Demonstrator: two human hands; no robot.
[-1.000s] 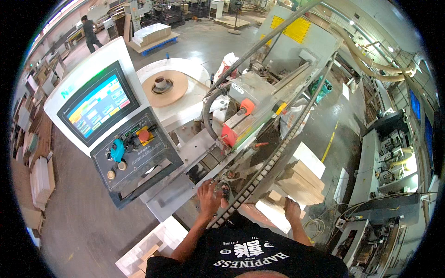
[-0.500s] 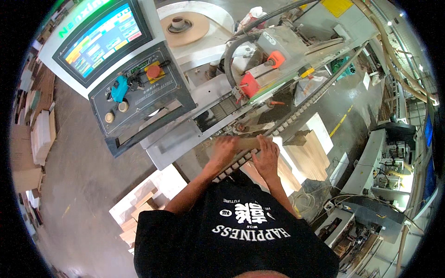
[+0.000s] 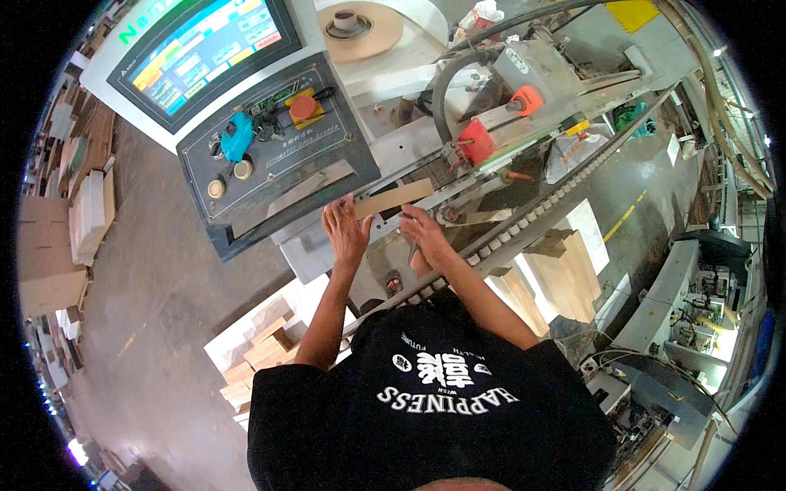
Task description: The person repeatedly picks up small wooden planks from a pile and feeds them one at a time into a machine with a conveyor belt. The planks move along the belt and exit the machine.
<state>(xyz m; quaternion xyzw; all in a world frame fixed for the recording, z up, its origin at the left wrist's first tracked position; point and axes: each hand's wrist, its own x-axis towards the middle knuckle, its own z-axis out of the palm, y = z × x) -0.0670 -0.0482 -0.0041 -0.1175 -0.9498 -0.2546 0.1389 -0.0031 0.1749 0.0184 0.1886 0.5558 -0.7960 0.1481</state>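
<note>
A narrow tan wooden strip (image 3: 395, 199) lies across the grey machine bed (image 3: 327, 245) just below the control panel. My left hand (image 3: 345, 230) grips the strip's left end. My right hand (image 3: 426, 233) rests on the bed beside the strip's right part, fingers curled near its lower edge; whether it grips the strip I cannot tell. Right of the strip sit a red guard piece (image 3: 477, 141) and an orange knob (image 3: 528, 100) on the machine head.
A tilted control panel (image 3: 270, 143) with a red button, blue handle and round knobs stands below a bright screen (image 3: 205, 57). A tape roll (image 3: 360, 29) lies on a white disc behind. Wooden blocks (image 3: 258, 352) are stacked at my lower left, boards (image 3: 565, 274) at the right.
The view has tilted further down toward the machine. Both hands rose from the conveyor edge to the bed; my left hand now holds the wooden strip.
</note>
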